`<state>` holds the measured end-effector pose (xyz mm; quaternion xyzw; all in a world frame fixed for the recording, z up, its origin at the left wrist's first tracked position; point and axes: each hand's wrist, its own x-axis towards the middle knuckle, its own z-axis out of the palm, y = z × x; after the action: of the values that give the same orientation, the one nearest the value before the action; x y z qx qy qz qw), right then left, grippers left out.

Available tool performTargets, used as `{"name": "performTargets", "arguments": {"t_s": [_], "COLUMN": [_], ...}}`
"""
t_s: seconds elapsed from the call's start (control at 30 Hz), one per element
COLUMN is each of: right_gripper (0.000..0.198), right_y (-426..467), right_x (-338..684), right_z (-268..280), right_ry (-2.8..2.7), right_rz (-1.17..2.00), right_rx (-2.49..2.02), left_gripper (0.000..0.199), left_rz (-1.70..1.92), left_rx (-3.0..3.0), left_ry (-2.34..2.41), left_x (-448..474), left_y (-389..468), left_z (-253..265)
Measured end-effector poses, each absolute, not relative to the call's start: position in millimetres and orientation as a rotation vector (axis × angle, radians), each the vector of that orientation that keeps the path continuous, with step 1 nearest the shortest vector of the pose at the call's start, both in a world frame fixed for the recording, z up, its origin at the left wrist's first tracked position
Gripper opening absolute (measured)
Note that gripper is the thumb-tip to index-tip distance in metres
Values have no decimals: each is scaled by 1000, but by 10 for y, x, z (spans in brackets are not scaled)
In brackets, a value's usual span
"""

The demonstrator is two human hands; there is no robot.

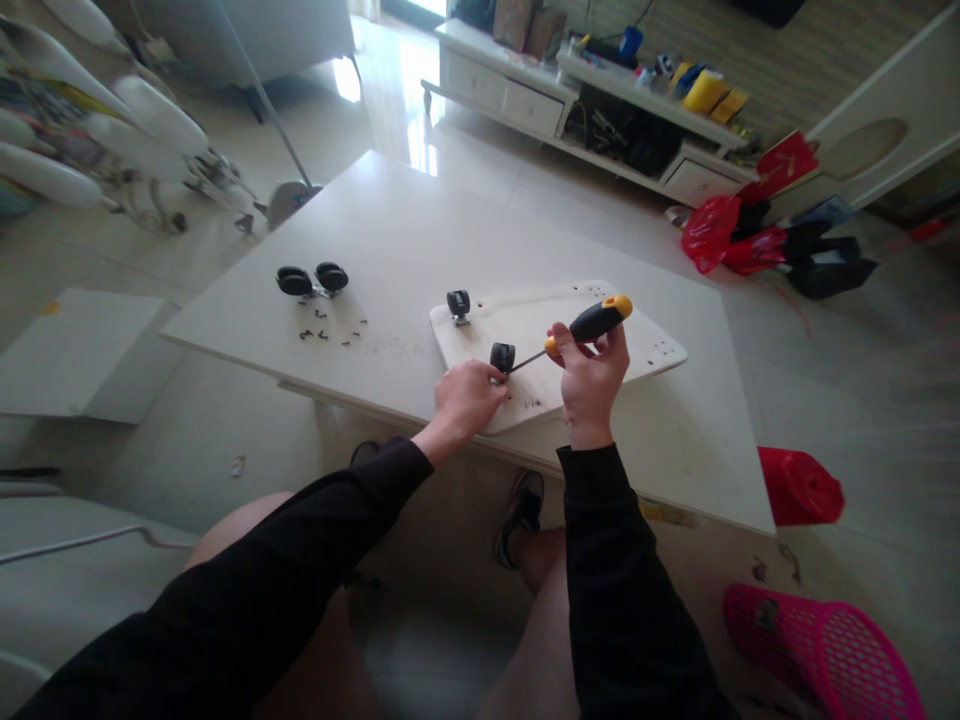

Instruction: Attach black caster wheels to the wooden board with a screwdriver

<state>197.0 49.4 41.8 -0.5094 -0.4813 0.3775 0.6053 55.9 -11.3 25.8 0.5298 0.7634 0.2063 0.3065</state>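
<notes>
A white board (pixel 536 325) with small holes near its corners lies on the table. My right hand (pixel 595 385) is closed around the black and yellow handle of a screwdriver (pixel 600 318), its shaft slanting down left to the base of a caster wheel (pixel 502 357). At that base my left hand (pixel 470 393) has its fingers pinched together; whatever lies between the fingertips is hidden. Farther back on the board stands a second caster (pixel 458 305). Two loose casters (pixel 313 279) rest at the table's left, with several small screws (pixel 322 335) scattered in front.
The white table (pixel 420 220) extends around the board. Beyond it stands a low TV cabinet (pixel 510 95); red bags (pixel 712 235) lie on the floor at right. A pink basket (pixel 832 650) and a red container (pixel 802 487) are near the table's right side. A white box (pixel 82 350) sits left.
</notes>
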Motion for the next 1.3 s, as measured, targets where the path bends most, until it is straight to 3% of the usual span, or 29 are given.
{"name": "performTargets", "arguments": {"t_s": [1.3], "right_gripper": [55], "right_y": [448], "right_x": [1957], "right_z": [443], "right_ry": [-1190], "right_rz": [842], "right_rx": [-1165], "left_gripper": [23], "left_rz": [628], "left_rx": [1316], "left_ry": [2013], "left_x": [542], "left_y": [-95], "left_z": [204]}}
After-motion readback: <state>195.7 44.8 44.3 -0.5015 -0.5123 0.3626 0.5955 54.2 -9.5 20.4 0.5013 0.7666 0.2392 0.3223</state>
